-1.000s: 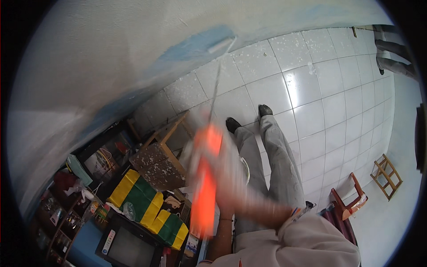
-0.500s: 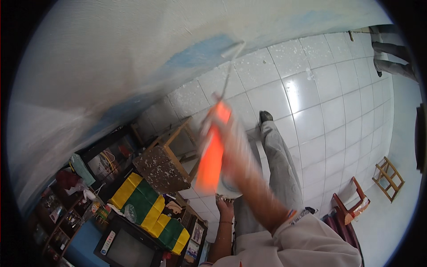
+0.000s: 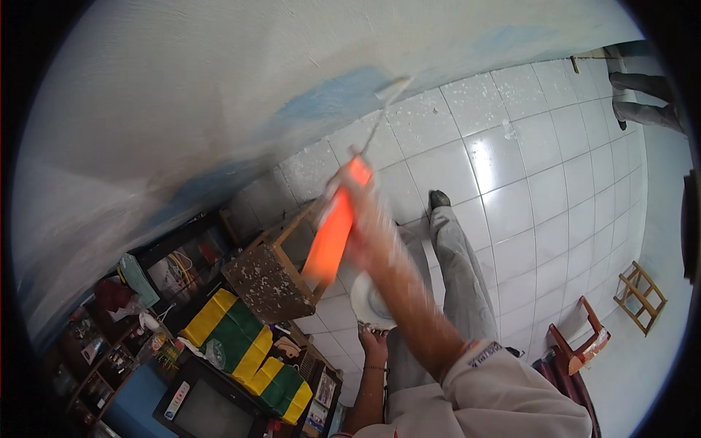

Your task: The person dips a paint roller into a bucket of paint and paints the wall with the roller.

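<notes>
My right hand [image 3: 367,208] is closed around the orange handle of a paint roller [image 3: 330,244], smeared by motion. The roller's thin metal rod runs away from the hand to a pale roller head [image 3: 394,87], which is against the lower wall beside a blue patch [image 3: 332,98]. Lower down, my left hand [image 3: 373,340] grips the near rim of a round whitish container [image 3: 362,298]. My right forearm covers part of this container, so its contents are hard to make out.
A paint-spattered wooden stool [image 3: 266,281] stands left of my legs. Beyond it are a television [image 3: 208,409], a yellow-and-green cloth [image 3: 230,332] and cluttered shelves [image 3: 91,358]. White floor tiles [image 3: 504,175] bear paint specks by the wall. Chairs stand at right; another person's legs [image 3: 646,98] show far right.
The roller head has shifted slightly right along the wall. The orange handle's lower end has swung left and up with my right hand, baring more of the container. My left hand stays on it.
</notes>
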Action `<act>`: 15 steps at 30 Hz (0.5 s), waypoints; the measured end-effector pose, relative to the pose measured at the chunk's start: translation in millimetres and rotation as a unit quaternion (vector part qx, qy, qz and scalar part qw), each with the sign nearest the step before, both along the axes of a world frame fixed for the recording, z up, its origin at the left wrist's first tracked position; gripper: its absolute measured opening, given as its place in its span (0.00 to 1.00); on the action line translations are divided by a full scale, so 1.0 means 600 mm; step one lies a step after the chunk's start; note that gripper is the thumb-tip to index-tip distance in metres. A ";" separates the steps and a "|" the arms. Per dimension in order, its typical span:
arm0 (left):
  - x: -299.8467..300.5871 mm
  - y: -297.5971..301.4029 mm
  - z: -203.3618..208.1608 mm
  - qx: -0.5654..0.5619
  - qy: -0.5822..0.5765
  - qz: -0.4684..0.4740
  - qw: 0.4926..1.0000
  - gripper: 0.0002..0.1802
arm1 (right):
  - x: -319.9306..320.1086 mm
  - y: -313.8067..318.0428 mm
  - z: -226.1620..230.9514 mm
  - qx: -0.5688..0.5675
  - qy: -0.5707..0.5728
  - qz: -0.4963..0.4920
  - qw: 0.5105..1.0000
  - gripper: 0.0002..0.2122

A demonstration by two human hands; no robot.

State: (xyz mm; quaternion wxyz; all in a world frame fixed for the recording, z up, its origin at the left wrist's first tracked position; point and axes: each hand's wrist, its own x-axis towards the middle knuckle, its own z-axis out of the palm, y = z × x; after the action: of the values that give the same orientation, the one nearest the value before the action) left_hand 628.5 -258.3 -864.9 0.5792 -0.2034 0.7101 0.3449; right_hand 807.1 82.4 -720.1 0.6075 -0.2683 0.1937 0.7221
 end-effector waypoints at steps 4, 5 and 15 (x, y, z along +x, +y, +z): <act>-0.011 0.008 0.021 -0.005 0.042 -0.020 0.999 0.11 | -0.073 -0.087 0.300 0.041 -0.028 0.127 0.991 0.39; 0.013 0.027 0.026 -0.005 0.033 -0.025 0.999 0.11 | -0.076 -0.088 0.303 0.039 -0.038 0.122 0.991 0.39; 0.023 0.027 0.018 -0.054 0.012 -0.050 0.997 0.11 | -0.011 0.055 -0.014 0.019 -0.116 -0.053 0.992 0.14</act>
State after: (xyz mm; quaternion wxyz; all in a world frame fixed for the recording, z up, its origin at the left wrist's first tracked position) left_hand 642.5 -242.4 -853.9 0.5755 -0.1943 0.7437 0.2791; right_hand 800.3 115.3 -728.5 0.6680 -0.3283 0.1217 0.6566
